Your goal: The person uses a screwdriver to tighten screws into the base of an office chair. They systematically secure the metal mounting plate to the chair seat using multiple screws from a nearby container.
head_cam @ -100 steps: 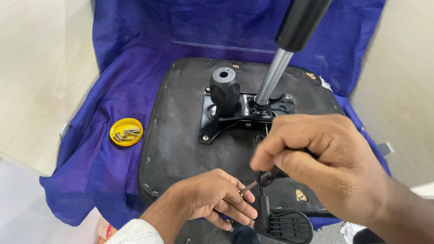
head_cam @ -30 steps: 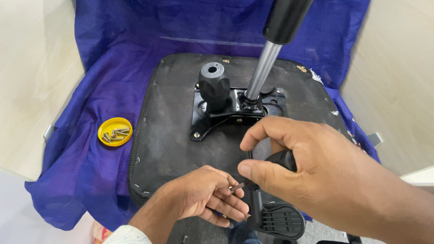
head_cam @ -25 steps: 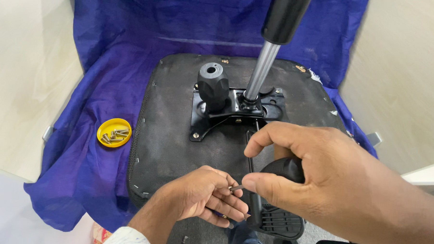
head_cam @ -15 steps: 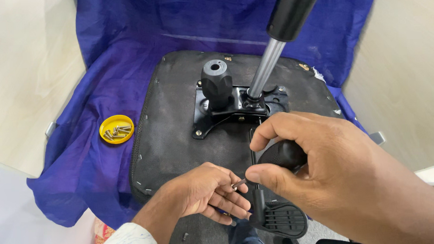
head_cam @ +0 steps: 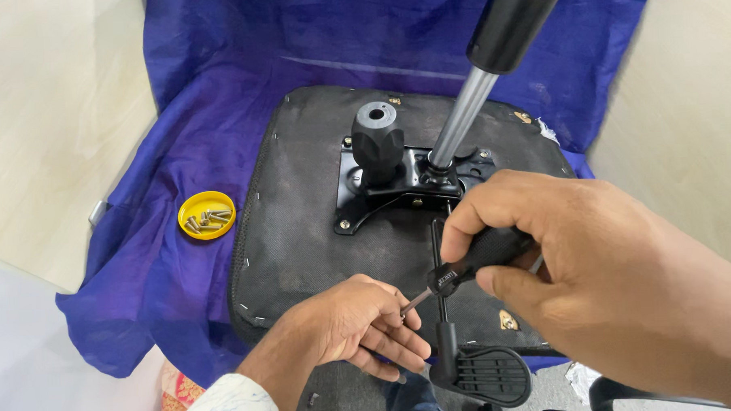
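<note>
An upturned black chair seat (head_cam: 302,232) lies on a blue cloth (head_cam: 181,260). A black metal mechanism plate (head_cam: 397,192) with a round knob (head_cam: 377,140) and a grey gas-lift cylinder (head_cam: 490,63) is bolted to its underside. My right hand (head_cam: 594,262) grips the black handle of a screwdriver (head_cam: 465,263), whose tip points down-left toward my left hand. My left hand (head_cam: 353,323) rests on the seat's near edge, fingers pinched around the screwdriver tip; whatever they hold there is hidden. A black lever paddle (head_cam: 481,372) sits just below both hands.
A yellow lid (head_cam: 207,214) holding several small screws lies on the blue cloth left of the seat. Pale flooring surrounds the cloth on the left and right. A patterned fabric scrap (head_cam: 178,394) shows at the bottom left.
My right hand has turned on the screwdriver handle, which now shows between thumb and fingers. The left hand stays pinched at the tip. The view has shifted slightly.
</note>
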